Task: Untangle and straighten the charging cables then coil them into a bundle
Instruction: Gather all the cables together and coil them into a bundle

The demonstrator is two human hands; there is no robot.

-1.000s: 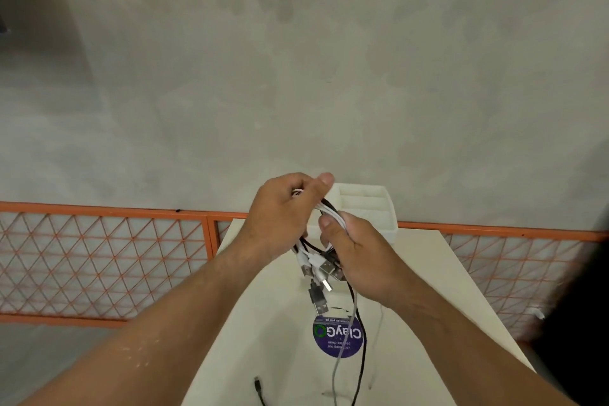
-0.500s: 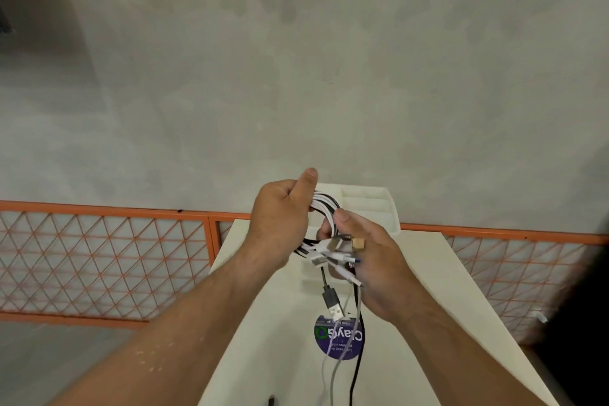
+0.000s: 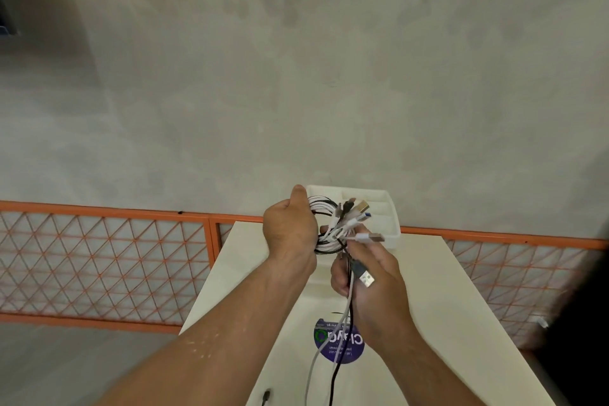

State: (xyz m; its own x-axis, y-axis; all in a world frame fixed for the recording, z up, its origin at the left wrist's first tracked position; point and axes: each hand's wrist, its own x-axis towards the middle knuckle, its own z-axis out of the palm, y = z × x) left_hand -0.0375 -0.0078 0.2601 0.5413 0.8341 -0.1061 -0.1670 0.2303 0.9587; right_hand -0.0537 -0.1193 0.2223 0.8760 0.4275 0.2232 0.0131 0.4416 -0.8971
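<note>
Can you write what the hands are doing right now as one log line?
left hand: grips coiled cables | right hand: holds loose cable tails | on table: white tray, purple sticker

A round purple sticker [image 3: 329, 344] toward the near end of the tabletop [image 3: 445, 306] bears white upside-down lettering, partly covered, seemingly "ClayGo"; its small print is illegible.

This looks like a plain work space in an unfinished or industrial building, not a home. The wall [image 3: 329, 76] behind is bare grey concrete, with stains and no paint. Low along it runs an orange metal fence [image 3: 99, 260] with a diamond mesh. In front stands a simple white surface [image 3: 445, 306], which carries a white plastic tray [image 3: 389, 208] with compartments and a round purple sticker [image 3: 324, 339].
</note>
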